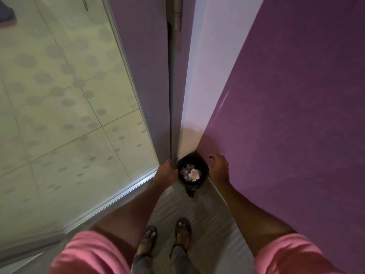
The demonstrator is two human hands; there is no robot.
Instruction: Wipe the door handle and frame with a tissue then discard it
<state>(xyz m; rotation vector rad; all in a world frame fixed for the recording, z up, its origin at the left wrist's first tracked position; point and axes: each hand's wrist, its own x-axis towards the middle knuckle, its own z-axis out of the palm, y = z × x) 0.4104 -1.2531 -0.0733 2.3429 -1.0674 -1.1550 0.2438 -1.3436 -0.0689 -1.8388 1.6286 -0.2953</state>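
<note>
Tissue (193,173): crumpled, pale, lying inside the bin among other paper scraps; neither hand touches it.
Bin (204,167): small, round, black, lined with a dark bag; stands on the floor in the corner where the door's hinge side meets the purple wall. A dark flap of the bag hangs down at its near side.
Left hand (166,172): at the left rim of the bin, fingers curled over the edge; it appears to grip the rim or the bag, though the contact itself is too dark to confirm.
Right hand (219,169): at the right side of the bin, fingers bent downward and loosely spread, holding nothing visible; whether it touches the rim cannot be told.
Door (142,66): purple-grey, standing open, its edge running down to the bin; a metal hinge (177,14) shows near the top edge of the view.
Frame (197,86): pale strip between door edge and wall, ending at the bin.
Wall (296,95): purple, matte, along the right side.
Glass panel (59,95): left of the door, dotted pattern, metal track at its foot.
Floor (173,206): grey, striped.
Person: pink sleeves at the bottom corners; both feet (182,229) in dark sandals, just behind the bin.
</note>
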